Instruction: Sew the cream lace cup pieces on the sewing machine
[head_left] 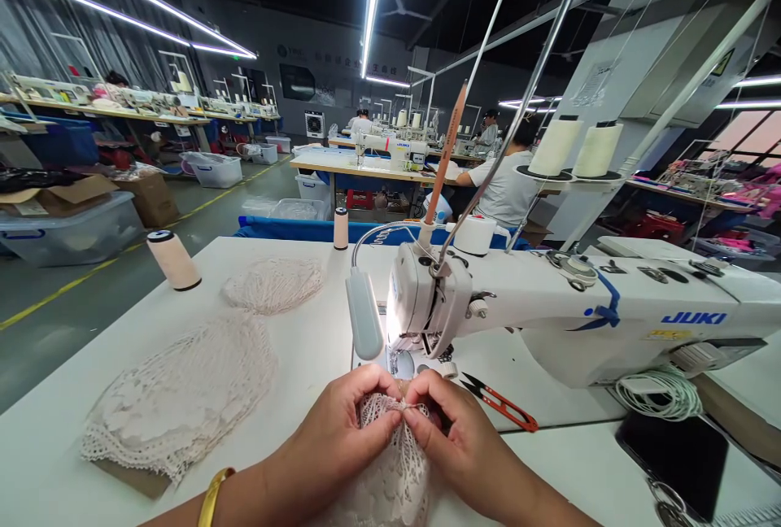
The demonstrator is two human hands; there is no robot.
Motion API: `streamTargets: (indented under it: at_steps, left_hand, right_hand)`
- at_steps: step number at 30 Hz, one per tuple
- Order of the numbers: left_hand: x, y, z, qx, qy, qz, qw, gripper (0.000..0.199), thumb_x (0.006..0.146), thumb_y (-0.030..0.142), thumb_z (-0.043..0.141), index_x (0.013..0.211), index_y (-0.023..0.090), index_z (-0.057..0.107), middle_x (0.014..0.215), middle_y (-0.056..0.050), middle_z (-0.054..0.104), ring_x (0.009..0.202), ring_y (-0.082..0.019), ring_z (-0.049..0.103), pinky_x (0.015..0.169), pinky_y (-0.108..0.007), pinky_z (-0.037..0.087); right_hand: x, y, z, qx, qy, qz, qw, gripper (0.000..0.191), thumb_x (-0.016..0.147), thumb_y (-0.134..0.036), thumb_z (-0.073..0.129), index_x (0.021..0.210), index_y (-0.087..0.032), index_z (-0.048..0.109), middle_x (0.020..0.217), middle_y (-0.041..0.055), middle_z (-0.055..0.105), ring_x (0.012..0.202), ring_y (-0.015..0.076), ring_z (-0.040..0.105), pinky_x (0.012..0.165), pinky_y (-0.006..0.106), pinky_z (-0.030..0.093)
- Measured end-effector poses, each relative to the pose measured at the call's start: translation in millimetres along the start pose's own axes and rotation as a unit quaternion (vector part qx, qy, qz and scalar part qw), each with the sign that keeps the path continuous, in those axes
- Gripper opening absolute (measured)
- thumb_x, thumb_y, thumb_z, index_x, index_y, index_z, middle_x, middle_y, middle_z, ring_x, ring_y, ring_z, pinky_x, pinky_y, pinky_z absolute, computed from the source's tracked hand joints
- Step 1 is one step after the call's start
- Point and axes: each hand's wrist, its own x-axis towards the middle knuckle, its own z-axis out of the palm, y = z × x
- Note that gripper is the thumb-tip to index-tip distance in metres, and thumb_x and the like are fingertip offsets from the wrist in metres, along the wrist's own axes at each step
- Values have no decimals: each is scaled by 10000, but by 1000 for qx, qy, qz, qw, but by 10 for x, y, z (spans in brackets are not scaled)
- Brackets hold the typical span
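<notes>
Both my hands meet just in front of the sewing machine [549, 307], pinching a piece of white lace [403, 470] that hangs down toward me in gathered folds. My left hand [342, 421] grips its upper edge between thumb and fingers. Close beside it, my right hand [451, 425] pinches the same edge. The needle area lies just beyond my fingertips, lit by a small lamp [364, 315]. To the left, a large lace piece [189, 389] and a smaller gathered one [274, 285] lie on the white table [293, 429]. Red-handled thread snips [503, 403] lie right of my hand.
Two peach thread spools [174, 260] [340, 229] stand toward the table's back. A black phone-like slab [674, 458] and a coiled white cable [659, 394] lie at right. Cream thread cones [555, 149] stand above the machine. A person in a white shirt [506, 185] sits beyond.
</notes>
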Motion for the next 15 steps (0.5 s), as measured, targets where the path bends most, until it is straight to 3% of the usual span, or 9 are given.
streamTargets:
  at_steps: [3, 10, 15]
  left_hand:
    - [16, -10, 10, -18, -17, 6, 1000, 200, 894, 335, 695, 1058, 245, 765, 1062, -18, 790, 1020, -247, 710, 934, -334, 524]
    - [30, -38, 17, 16, 28, 13, 999, 177, 889, 408, 718, 859, 237, 755, 897, -19, 734, 867, -224, 643, 840, -331, 483]
    - [50, -21, 11, 37, 9, 9, 999, 256, 895, 445, 678, 778, 217, 680, 848, -14, 665, 813, -204, 568, 773, -314, 431]
  right_hand:
    - [-2, -3, 2, -6, 10, -15, 1000, 219, 1070, -428, 538, 977, -254, 633, 922, 3, 657, 815, 187, 566, 735, 301, 406]
    - [7, 25, 5, -36, 51, -49, 997, 184, 1073, -368, 554, 955, -264, 649, 878, -3, 657, 816, 196, 604, 717, 300, 421]
    - [24, 16, 7, -50, 53, -54, 996, 194, 1082, -355, 544, 942, -261, 641, 860, -3, 646, 787, 190, 596, 708, 295, 431]
